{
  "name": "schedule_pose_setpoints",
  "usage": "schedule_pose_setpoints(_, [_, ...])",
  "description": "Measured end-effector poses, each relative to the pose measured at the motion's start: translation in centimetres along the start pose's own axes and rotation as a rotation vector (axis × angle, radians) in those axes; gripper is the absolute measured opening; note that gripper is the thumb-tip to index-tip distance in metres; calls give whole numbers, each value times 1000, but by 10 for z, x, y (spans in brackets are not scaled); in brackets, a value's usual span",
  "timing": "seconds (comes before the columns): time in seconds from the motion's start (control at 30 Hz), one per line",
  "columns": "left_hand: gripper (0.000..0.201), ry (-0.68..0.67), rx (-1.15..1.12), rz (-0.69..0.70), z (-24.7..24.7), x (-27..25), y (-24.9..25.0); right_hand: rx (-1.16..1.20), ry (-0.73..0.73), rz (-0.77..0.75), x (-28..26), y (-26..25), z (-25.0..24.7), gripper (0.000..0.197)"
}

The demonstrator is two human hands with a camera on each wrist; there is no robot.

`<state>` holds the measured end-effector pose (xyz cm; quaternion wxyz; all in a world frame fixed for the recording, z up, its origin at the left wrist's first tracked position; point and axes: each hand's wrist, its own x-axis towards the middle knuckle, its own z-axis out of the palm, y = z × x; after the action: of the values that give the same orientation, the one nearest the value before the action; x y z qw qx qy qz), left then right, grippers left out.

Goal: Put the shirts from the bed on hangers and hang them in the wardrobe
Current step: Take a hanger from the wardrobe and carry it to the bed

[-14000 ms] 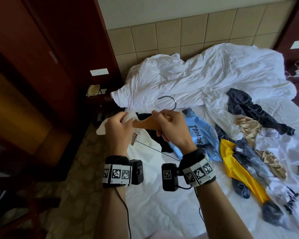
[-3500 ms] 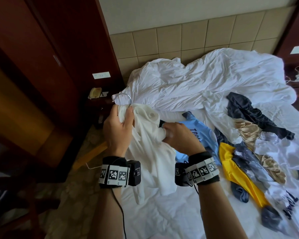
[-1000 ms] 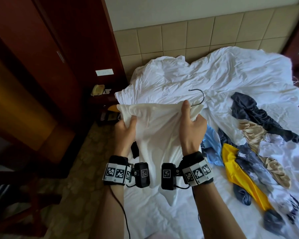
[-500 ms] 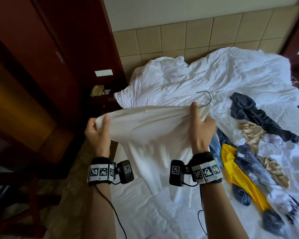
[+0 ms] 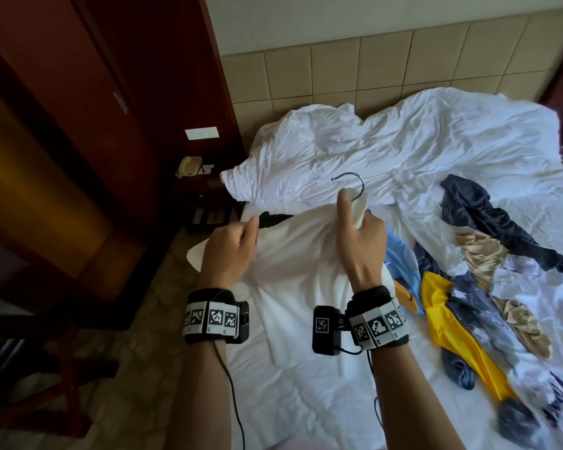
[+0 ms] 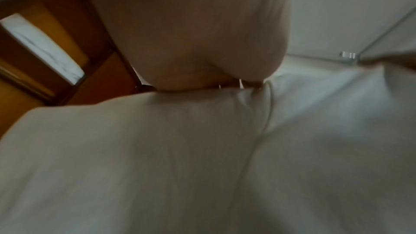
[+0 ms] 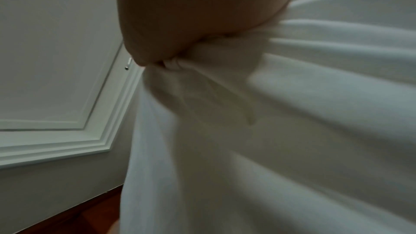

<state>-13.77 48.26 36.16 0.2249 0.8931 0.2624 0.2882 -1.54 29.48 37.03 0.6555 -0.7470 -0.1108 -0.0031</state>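
Observation:
A white shirt (image 5: 296, 271) hangs between my two hands above the bed's near left corner. My right hand (image 5: 355, 222) grips its collar bunched around the neck of a hanger, whose metal hook (image 5: 351, 181) sticks up behind my thumb. A wooden end of the hanger (image 5: 405, 295) pokes out below my right wrist. My left hand (image 5: 241, 241) pinches the shirt's left shoulder. Both wrist views are filled by the white shirt (image 6: 202, 157) (image 7: 270, 131), gripped at the top by each hand. More shirts lie on the bed: light blue (image 5: 400, 258), yellow (image 5: 452, 329), dark navy (image 5: 481, 222).
A dark wooden wardrobe (image 5: 78, 125) stands at the left. A crumpled white duvet (image 5: 403, 151) covers the bed's head end by the tiled wall. A nightstand with a phone (image 5: 189, 165) sits between wardrobe and bed. A black garment (image 5: 273, 219) lies beyond the shirt.
My left hand has moved right, from the far sleeve end to the shirt's shoulder. The shirt no longer stretches wide and sags between my hands. The hook now curves to the left.

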Motion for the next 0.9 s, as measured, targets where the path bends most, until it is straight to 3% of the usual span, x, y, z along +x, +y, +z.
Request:
schedule_pose_setpoints(0.1, [66, 71, 68, -39, 7, -5, -20, 2, 58, 4, -1, -4, -7, 76])
schedule_pose_setpoints(0.3, [81, 165, -88, -369, 4, -16, -68, 21, 101, -2, 5, -2, -16, 74])
schedule_pose_setpoints(0.37, [77, 174, -83, -407, 0, -17, -73, 27, 93, -11, 4, -2, -15, 74])
schedule_pose_setpoints(0.5, [44, 290, -125, -166, -13, -12, -35, 7, 59, -5, -3, -5, -9, 72])
schedule_pose_setpoints(0.57, [38, 225, -166, -56, -16, -8, -9, -27, 38, -3, -7, -8, -5, 70])
schedule_pose_setpoints(0.7, [47, 42, -216, 123, -1, -8, 40, -28, 28, -7, -11, -11, 1, 72])
schedule_pose_setpoints(0.9, [63, 72, -37, 149, 26, -13, 53, 23, -8, -32, -10, -11, -2, 76])
